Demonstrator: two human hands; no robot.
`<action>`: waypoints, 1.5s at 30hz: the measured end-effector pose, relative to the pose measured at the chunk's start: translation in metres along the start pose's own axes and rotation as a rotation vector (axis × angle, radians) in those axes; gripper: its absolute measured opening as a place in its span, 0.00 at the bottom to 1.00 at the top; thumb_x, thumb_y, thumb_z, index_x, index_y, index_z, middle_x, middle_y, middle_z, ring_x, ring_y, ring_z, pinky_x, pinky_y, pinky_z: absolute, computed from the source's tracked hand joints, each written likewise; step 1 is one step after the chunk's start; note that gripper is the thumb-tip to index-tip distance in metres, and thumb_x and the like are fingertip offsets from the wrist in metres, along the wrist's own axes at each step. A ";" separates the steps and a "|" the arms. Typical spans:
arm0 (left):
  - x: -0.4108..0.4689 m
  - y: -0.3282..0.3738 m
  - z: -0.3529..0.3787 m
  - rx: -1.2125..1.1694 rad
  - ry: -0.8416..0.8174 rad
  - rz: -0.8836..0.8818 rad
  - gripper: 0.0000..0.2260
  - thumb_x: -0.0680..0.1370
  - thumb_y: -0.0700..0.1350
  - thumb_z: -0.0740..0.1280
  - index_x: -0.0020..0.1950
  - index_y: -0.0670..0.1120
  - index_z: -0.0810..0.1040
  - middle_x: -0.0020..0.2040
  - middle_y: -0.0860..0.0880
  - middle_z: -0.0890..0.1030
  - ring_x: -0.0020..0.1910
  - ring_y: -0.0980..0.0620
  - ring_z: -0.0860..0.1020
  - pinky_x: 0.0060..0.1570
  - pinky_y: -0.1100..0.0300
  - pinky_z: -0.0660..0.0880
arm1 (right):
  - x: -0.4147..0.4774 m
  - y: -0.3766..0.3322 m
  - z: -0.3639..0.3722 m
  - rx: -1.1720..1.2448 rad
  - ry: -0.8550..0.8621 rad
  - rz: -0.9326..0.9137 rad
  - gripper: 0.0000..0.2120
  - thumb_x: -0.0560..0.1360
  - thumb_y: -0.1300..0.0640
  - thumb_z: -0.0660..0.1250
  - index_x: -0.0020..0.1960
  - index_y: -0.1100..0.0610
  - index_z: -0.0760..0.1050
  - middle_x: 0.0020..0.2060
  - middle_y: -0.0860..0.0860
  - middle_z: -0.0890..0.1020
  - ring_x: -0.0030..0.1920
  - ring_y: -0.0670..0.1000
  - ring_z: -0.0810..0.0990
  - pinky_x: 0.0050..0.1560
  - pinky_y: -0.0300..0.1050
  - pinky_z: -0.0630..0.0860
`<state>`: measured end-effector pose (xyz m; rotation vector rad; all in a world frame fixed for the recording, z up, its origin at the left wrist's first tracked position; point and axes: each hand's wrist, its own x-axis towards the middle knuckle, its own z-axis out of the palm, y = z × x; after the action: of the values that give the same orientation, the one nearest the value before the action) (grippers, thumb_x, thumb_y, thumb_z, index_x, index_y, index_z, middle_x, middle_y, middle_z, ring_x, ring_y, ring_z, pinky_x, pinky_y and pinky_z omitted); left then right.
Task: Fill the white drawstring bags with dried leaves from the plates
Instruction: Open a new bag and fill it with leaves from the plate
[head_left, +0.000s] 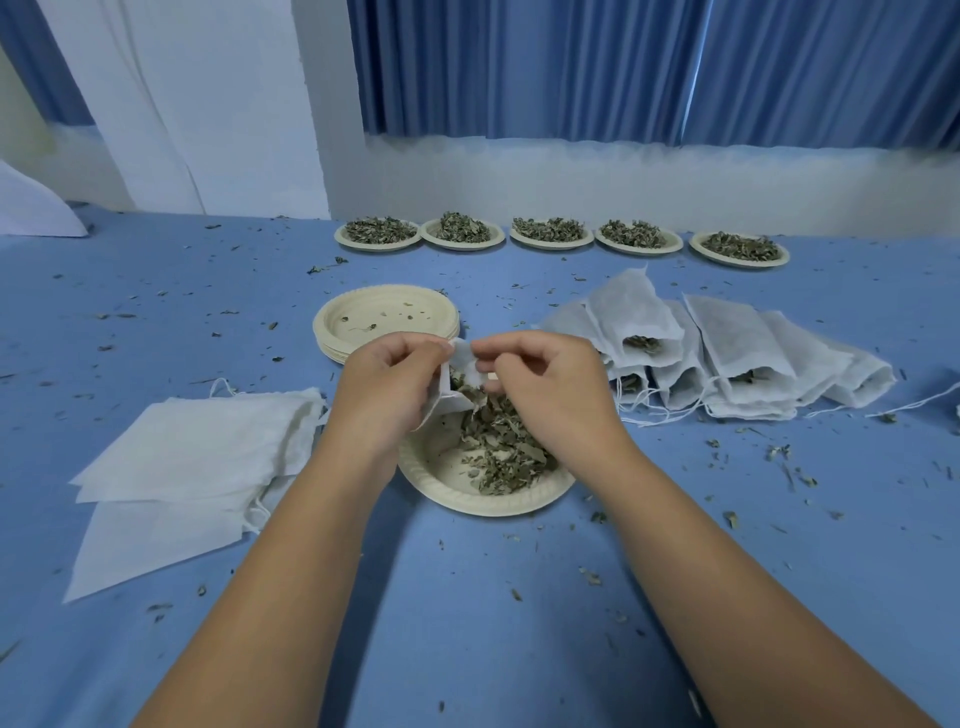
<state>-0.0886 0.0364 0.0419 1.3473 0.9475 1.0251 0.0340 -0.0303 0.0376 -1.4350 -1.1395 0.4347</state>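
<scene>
Over a cream plate (441, 486) holding a heap of dried leaves (501, 449), my left hand (387, 387) and my right hand (545, 384) each pinch the rim of one white drawstring bag (465, 364), holding its mouth apart. Most of the bag is hidden behind my hands. A flat pile of empty white bags (192, 467) lies to the left. Several filled bags (727, 358) lie in a row at the right with leaves showing in their mouths.
A stack of empty cream plates (387, 319) sits just behind my hands. Several plates of dried leaves (550, 231) line the far edge below blue curtains. Leaf crumbs are scattered over the blue table (467, 597). A white cloth (36, 208) lies at the far left.
</scene>
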 end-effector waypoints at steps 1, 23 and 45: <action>0.001 0.000 -0.001 -0.012 0.014 -0.006 0.06 0.78 0.40 0.67 0.42 0.45 0.81 0.22 0.55 0.68 0.18 0.59 0.62 0.18 0.70 0.58 | 0.001 0.000 -0.002 0.016 0.001 -0.020 0.18 0.74 0.66 0.63 0.40 0.43 0.81 0.38 0.47 0.86 0.42 0.54 0.84 0.47 0.50 0.82; -0.003 0.002 0.001 0.053 -0.004 0.041 0.07 0.77 0.38 0.66 0.42 0.45 0.81 0.21 0.58 0.70 0.18 0.62 0.65 0.21 0.72 0.63 | 0.010 0.006 -0.011 0.248 -0.268 0.406 0.05 0.77 0.58 0.68 0.49 0.56 0.82 0.41 0.50 0.87 0.42 0.46 0.86 0.41 0.39 0.81; -0.011 0.001 0.007 0.140 -0.259 0.046 0.04 0.78 0.40 0.67 0.43 0.44 0.81 0.20 0.58 0.69 0.18 0.61 0.63 0.20 0.71 0.61 | 0.007 0.011 -0.012 -0.118 -0.167 0.374 0.08 0.69 0.56 0.76 0.40 0.59 0.80 0.21 0.46 0.78 0.23 0.42 0.74 0.22 0.33 0.67</action>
<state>-0.0852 0.0236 0.0428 1.5813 0.8074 0.8055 0.0508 -0.0288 0.0333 -1.7488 -1.0404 0.7714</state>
